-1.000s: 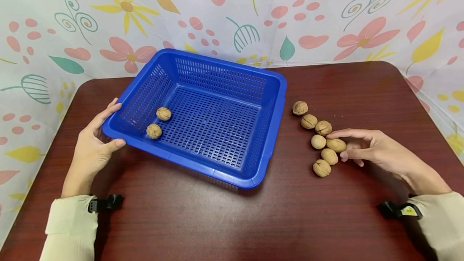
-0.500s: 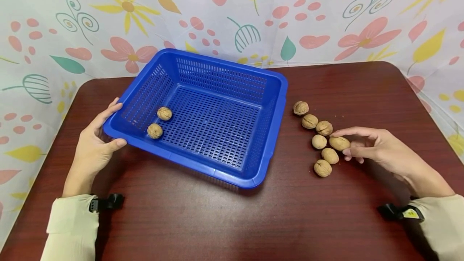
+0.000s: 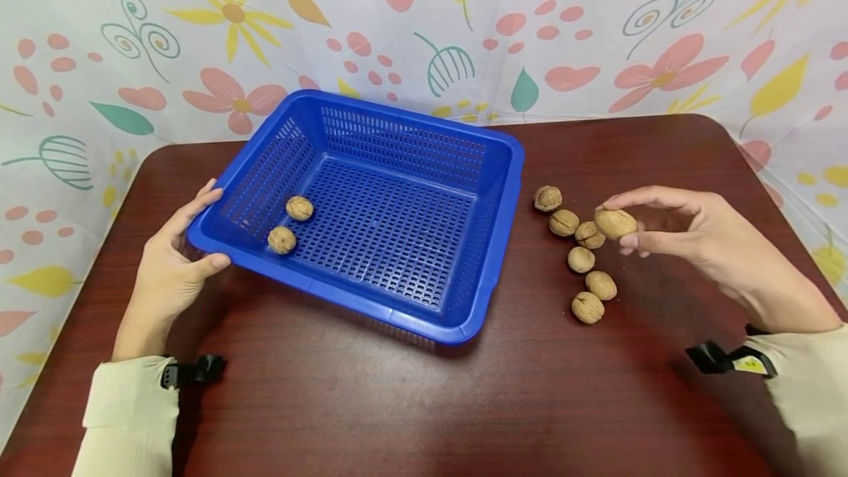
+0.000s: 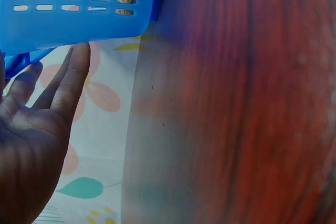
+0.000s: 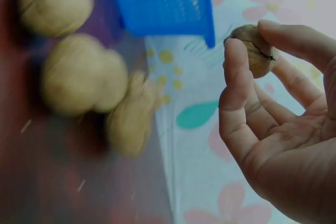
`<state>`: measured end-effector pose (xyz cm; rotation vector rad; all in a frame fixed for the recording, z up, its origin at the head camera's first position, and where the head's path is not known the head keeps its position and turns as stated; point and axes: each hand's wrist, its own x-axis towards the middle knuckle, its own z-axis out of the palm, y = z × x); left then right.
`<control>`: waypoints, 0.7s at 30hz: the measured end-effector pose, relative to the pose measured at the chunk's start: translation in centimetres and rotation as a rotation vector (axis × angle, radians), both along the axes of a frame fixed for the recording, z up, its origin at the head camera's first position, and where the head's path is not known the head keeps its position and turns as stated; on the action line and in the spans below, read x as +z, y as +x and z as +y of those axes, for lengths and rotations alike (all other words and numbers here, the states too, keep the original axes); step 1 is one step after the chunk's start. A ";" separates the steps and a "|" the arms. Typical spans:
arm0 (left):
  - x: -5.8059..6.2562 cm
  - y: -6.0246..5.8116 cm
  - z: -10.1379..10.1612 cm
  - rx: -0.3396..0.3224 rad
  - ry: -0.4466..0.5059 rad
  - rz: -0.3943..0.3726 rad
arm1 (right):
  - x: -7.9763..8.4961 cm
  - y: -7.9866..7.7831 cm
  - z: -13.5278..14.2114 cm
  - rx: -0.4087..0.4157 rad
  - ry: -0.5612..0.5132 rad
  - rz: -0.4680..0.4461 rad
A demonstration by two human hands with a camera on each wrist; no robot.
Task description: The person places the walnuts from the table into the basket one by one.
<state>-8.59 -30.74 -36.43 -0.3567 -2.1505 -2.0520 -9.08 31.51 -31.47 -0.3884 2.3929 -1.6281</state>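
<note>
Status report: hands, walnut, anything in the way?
Right hand pinches oval, tan-shelled walnut midair. Left hand at corner of blue, rectangular, perforated plastic basket. Six loose walnuts lie between held walnut and basket.

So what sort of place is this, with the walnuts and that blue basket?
Probably an indoor tabletop recording setup, though the wider room isn't shown: a dark reddish table, a flower-printed sheet behind it, and a black device strapped at each wrist.

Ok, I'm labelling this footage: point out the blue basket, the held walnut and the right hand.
Blue basket (image 3: 375, 225), head view: bare inner floor.
Held walnut (image 5: 259, 52), right wrist view: middle of its shell.
Right hand (image 3: 723, 234), head view: mid-hand.
</note>
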 end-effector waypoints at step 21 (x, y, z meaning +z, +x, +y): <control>-0.1 0.0 -0.1 -0.003 -0.001 0.009 | 9.4 -6.6 -15.5 0.158 -0.099 -0.005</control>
